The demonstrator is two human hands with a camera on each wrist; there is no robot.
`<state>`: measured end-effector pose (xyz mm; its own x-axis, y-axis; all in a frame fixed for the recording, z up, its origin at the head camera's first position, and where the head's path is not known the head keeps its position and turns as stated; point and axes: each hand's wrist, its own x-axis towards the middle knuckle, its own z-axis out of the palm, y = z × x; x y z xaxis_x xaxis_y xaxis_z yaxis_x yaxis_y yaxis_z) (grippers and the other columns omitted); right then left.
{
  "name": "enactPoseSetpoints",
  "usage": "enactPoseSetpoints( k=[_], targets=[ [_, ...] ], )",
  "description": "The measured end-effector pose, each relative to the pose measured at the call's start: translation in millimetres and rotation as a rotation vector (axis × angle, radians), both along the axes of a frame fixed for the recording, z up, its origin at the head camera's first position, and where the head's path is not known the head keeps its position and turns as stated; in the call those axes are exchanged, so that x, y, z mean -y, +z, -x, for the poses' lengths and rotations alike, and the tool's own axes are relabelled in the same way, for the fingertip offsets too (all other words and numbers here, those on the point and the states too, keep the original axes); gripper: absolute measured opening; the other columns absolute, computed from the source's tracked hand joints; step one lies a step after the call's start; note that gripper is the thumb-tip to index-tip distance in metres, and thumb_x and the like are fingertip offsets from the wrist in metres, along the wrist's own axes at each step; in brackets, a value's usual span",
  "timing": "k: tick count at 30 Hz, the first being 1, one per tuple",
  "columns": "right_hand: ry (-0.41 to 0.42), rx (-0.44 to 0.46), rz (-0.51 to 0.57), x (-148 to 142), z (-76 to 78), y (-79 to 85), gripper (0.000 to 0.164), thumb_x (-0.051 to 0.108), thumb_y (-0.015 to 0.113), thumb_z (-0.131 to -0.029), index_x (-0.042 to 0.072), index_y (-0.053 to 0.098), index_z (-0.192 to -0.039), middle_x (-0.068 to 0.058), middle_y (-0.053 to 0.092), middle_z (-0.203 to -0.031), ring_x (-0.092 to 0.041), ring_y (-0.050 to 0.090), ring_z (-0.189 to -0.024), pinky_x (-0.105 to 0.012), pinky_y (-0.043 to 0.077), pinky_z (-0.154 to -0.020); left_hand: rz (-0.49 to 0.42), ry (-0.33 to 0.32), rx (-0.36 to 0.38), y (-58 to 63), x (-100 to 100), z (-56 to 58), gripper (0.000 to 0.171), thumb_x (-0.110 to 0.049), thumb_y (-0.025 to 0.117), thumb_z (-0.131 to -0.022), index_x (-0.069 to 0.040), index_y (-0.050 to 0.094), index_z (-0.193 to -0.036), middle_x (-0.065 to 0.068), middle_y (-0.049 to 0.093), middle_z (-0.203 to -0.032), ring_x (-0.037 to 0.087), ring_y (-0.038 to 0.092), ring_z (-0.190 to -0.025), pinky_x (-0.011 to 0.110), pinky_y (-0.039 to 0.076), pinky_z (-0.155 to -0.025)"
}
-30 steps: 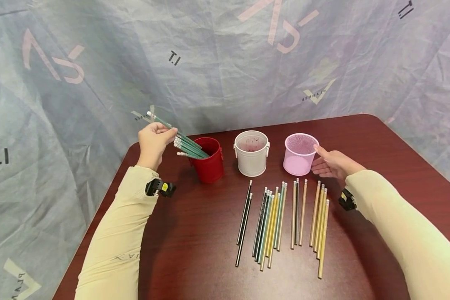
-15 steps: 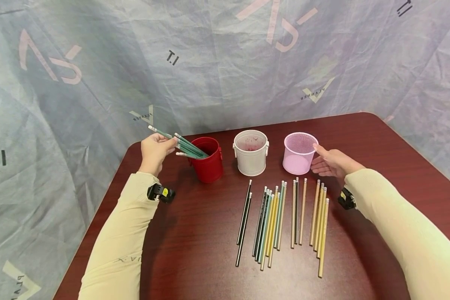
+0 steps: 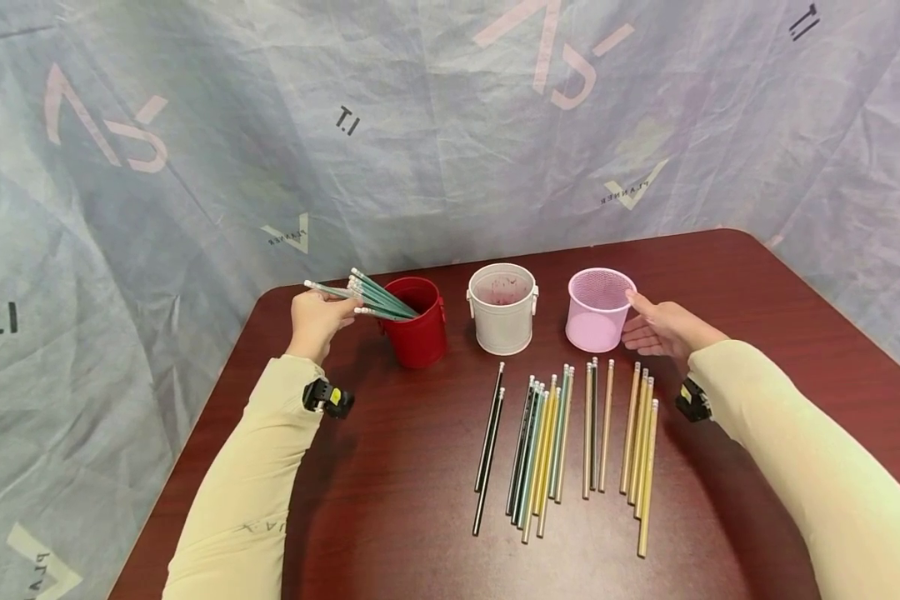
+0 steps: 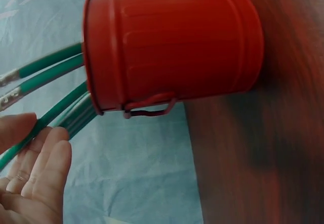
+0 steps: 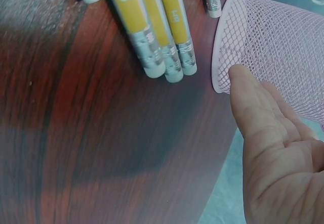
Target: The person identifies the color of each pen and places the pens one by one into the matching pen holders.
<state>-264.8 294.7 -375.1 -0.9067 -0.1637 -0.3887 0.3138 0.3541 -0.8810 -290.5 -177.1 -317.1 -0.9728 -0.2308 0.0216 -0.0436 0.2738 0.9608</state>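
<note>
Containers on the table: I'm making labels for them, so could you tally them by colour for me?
Red bucket, with green pencils in it: 1
White bucket: 1
Pink mesh cup: 1
Total: 3

Cloth backdrop (image 3: 450,183) before me: mirrored "PLANNER", also "T.I". Yellow pencils (image 5: 161,29) by my right hand (image 5: 278,158): "HB", other script blurred. Letters on my left sleeve (image 3: 251,467) unclear.

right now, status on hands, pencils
Left hand pinches green pencil at mouth of red bucket. Right hand at pink mesh cup. Possible snag: other green pencils in bucket.
</note>
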Motion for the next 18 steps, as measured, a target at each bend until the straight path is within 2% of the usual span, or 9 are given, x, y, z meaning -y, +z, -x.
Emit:
enactPoseSetpoints(
  k=[5, 9, 12, 14, 18],
  targets=[
    [-0.007, -0.005, 0.009, 0, -0.4, -0.8, 0.088, 0.054, 0.019, -0.099, -0.029, 0.03, -0.129, -0.013, 0.067, -0.095, -0.012, 0.066, -0.081, -0.032, 0.054, -0.082, -0.005, -0.024, 0.002, -6.1, -3, -1.0, 0.028, 0.001, 0.066, -0.085, 0.013, 0.062, -0.11, 0.017, 0.066, -0.094, 0.006, 0.066, -0.065, 0.034, 0.055, -0.078],
    [-0.002, -0.012, 0.003, 0, -0.4, -1.5, 0.089, 0.055, 0.018, -0.099, -0.028, 0.03, -0.129, -0.021, 0.066, -0.102, -0.013, 0.065, -0.083, -0.032, 0.054, -0.082, 0.0, -0.049, -0.008, -10.3, -5, -0.3, 0.026, 0.003, 0.065, -0.085, 0.015, 0.063, -0.108, 0.011, 0.067, -0.084, 0.008, 0.067, -0.064, 0.039, 0.054, -0.079],
    [0.001, -0.016, -0.003, 1, -0.4, -2.2, 0.09, 0.056, 0.017, -0.098, -0.027, 0.029, -0.13, -0.029, 0.061, -0.111, -0.013, 0.065, -0.085, -0.032, 0.053, -0.082, -0.005, -0.049, -0.004, -14.3, -6, 1.6, 0.026, 0.006, 0.067, -0.083, 0.015, 0.064, -0.107, 0.009, 0.068, -0.08, 0.005, 0.065, -0.06, 0.037, 0.055, -0.076],
    [0.005, -0.017, -0.006, 1, -0.7, -2.2, 0.091, 0.057, 0.017, -0.098, -0.027, 0.029, -0.131, -0.033, 0.057, -0.117, -0.013, 0.064, -0.086, -0.032, 0.053, -0.083, -0.009, -0.044, 0.01, -16.6, -7, 3.1, 0.028, 0.009, 0.068, -0.08, 0.014, 0.064, -0.107, 0.01, 0.068, -0.082, 0.003, 0.063, -0.058, 0.034, 0.056, -0.073],
    [0.007, -0.016, -0.017, 2, -0.7, -1.0, 0.091, 0.056, 0.016, -0.098, -0.027, 0.028, -0.131, -0.036, 0.053, -0.122, -0.015, 0.064, -0.089, -0.035, 0.052, -0.087, 0.009, -0.034, 0.033, -20.4, -9, 6.3, 0.031, 0.009, 0.07, -0.077, 0.012, 0.065, -0.107, 0.016, 0.067, -0.094, 0.002, 0.062, -0.058, 0.035, 0.056, -0.075]
  ],
)
